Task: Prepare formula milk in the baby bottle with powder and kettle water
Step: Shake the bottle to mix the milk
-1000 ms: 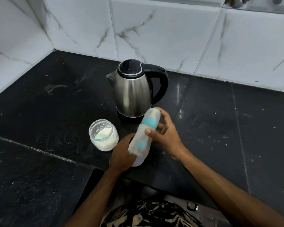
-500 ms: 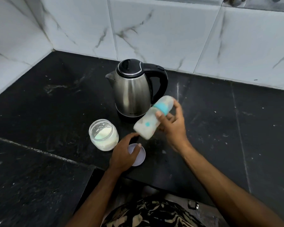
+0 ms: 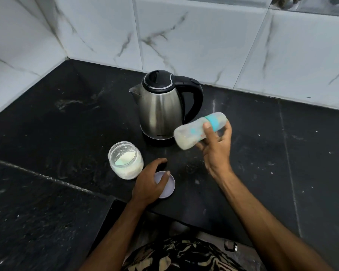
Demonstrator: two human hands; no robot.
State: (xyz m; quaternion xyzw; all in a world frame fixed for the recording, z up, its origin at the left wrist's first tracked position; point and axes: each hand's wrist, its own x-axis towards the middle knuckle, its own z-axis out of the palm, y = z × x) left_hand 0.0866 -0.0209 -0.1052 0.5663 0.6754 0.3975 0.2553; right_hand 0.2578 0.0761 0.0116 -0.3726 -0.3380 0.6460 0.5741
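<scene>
Right hand [image 3: 215, 147] raised above the counter [image 3: 67, 118], thumb and curled fingers wrapped round the baby bottle [image 3: 192, 134]. Bottle tilted nearly level in the air, teal collar [image 3: 213, 122] and capped end up toward the right, base down toward the left; milky liquid pooled in the lower base end, walls cloudy and a little blurred. Held just in front and to the right of the kettle [image 3: 160, 112], overlapping its lower right side in the view; touching or apart not clear.

Left hand [image 3: 149, 182] low near the front edge of the counter, draped over the pale lilac lid [image 3: 165, 185], thumb laid on its top, the other fingers bent loosely past its far rim toward the kettle. Gripping or merely resting not plain; lid flat on the stone.

Steel kettle with black lid and black handle upright toward the back of the counter, well short of the tiled wall [image 3: 184, 36], spout to the left, handle to the right. Open glass jar [image 3: 125, 160] of pale powder upright just left of the lid and left hand, in front and to the left of the kettle, white dust clinging to its inner wall.

Black stone counter meeting white marble-look tiles in the back left corner. Patterned clothing [image 3: 184, 255] showing at the bottom, below the front edge.
</scene>
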